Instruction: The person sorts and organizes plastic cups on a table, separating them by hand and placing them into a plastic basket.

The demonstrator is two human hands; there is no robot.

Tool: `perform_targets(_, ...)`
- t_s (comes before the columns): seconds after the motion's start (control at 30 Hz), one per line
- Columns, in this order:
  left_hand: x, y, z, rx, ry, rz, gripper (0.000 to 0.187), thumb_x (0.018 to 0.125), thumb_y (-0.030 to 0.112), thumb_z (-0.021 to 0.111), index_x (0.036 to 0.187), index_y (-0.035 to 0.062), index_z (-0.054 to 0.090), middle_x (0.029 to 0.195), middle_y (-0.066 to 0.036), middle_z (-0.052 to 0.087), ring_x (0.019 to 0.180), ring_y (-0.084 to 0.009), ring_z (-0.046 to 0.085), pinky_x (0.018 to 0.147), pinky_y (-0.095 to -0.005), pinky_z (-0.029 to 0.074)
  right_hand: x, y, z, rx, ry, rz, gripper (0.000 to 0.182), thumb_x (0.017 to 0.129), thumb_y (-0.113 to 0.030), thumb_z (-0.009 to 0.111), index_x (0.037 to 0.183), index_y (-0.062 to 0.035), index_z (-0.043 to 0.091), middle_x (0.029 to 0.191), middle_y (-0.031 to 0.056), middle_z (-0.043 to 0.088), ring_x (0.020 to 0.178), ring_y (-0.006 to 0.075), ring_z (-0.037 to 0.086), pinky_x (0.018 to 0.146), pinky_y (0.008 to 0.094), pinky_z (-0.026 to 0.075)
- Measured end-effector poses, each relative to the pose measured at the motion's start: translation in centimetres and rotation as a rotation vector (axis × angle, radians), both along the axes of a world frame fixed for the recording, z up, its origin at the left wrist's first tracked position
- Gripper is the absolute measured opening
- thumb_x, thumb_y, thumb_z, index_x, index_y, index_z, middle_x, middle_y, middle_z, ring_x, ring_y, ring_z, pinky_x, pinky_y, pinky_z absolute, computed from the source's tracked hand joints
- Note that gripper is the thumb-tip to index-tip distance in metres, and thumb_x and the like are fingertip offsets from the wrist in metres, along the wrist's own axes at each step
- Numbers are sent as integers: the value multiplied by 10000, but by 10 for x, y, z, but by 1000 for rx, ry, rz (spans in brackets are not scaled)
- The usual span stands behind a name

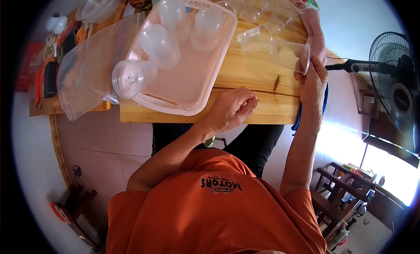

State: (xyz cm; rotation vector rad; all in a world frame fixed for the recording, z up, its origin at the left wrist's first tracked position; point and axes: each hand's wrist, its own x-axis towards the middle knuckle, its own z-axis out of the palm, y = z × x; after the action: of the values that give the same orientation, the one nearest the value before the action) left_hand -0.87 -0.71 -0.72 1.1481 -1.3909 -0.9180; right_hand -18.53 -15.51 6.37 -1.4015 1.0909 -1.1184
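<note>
Head view: right grip (311, 81) grasps clear cup (286, 53); left grip (232, 107) curled at table edge (271, 118), bare wood (256, 72) between.

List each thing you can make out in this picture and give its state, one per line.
Right hand: gripping a cup
Held cup: clear, tipped sideways
Left hand: loosely curled, no object visible in it
Tray: partly filled with clear plasticware
Plastic bag: slack, spread out left of the tray
Table: partly covered
Fan: uncaged or running, cannot tell; head raised
</note>
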Motion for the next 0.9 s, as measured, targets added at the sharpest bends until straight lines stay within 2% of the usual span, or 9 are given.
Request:
perform_targets(0.17,-3,-1,-1,-29,-26,12,57,931,56,635,928,4,613,746,-82,565,631,-182,532,570,-297,431,-35,-15,-18,179,267,-31,215,964,-198,642,1023,-1,706,691,-28,519,563,33,411,507,174,311)
perform_targets(0.23,-3,-1,-1,-22,-15,13,33,932,36,621,932,4,611,756,-84,574,640,-182,538,578,-299,433,-34,-22,-21,202,297,-56,290,967,-203,629,1158,15,646,783,22,618,605,60,493,547,190,386)
perform_targets(0.3,-2,-1,1,-14,-26,8,22,932,23,614,935,2,608,767,-90,580,646,-186,539,583,-298,434,-26,-23,-22,262,50,-22,422,982,-171,584,1339,38,504,1036,137,681,793,154,646,685,247,506)
perform_targets(0.33,-2,-1,1,-21,-32,15,23,932,22,615,934,1,607,769,-91,580,646,-189,540,584,-299,435,-20,-22,-22,265,48,-19,422,982,-171,584,1339,38,504,1036,137,681,793,154,646,685,247,506)
perform_targets(0.4,-3,-2,0,-27,-38,24,23,931,20,615,934,-1,606,771,-92,581,647,-193,540,584,-300,437,-9,-19,-21,176,-8,56,520,985,-139,554,1435,49,373,1259,227,611,1050,258,663,862,331,536)
perform_targets(0.5,-3,-2,-1,-57,-49,37,26,931,20,616,932,-3,605,771,-96,582,636,-200,540,578,-304,440,-1,-15,-30,29,148,74,521,984,-126,552,1441,48,373,1322,230,566,1130,274,637,909,348,526)
perform_targets(0.67,-2,-2,-3,-52,-55,38,30,927,17,621,923,-5,601,758,-99,574,624,-203,539,569,-308,441,3,-3,-19,-160,370,-43,419,954,-191,645,1320,-26,525,1045,159,709,1046,214,661,892,321,537)
perform_targets(0.77,0,-1,-1,-33,-26,14,41,934,34,616,917,0,604,745,-97,567,621,-199,540,566,-312,438,19,-1,-1,-286,423,-7,354,942,-169,654,1272,-51,606,1245,140,629,1045,215,673,879,323,547)
perform_targets(0.9,2,-1,1,-28,-22,13,59,946,59,605,920,5,604,739,-97,562,618,-195,540,566,-318,434,71,6,21,-572,463,244,414,891,-211,721,1252,-62,585,1191,154,618,1049,247,649,819,353,541)
